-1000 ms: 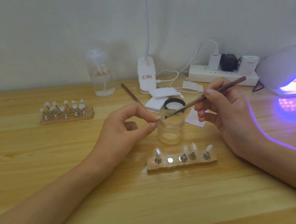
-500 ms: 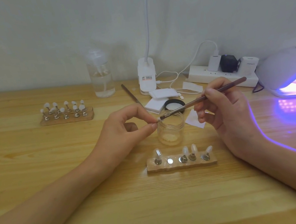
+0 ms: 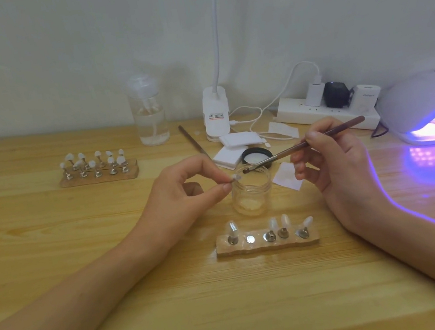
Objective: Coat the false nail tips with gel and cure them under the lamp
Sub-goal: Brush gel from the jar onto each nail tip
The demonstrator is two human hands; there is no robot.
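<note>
My left hand [image 3: 184, 195] pinches a small nail tip on its stand [image 3: 235, 177] between thumb and forefinger, above the left rim of an open clear gel jar [image 3: 252, 196]. My right hand [image 3: 331, 159] grips a brown brush [image 3: 304, 146] like a pen; its bristle end sits just right of the held tip, a small gap apart. In front of the jar a wooden holder [image 3: 267, 243] carries several nail tips on metal stands, with one bare metal spot. The curing lamp [image 3: 428, 108] glows violet at the right edge.
A second wooden holder [image 3: 99, 175] full of nail tips stands at the back left. Behind are a clear pump bottle [image 3: 148, 113], a white desk lamp base [image 3: 216, 114], a power strip [image 3: 326, 109] with cables, white pads [image 3: 236, 145], a black jar lid [image 3: 256, 156] and a spare brush [image 3: 193, 141].
The brush end has drawn slightly back to the right, off the held nail tip. My left hand stays in place with the tip.
</note>
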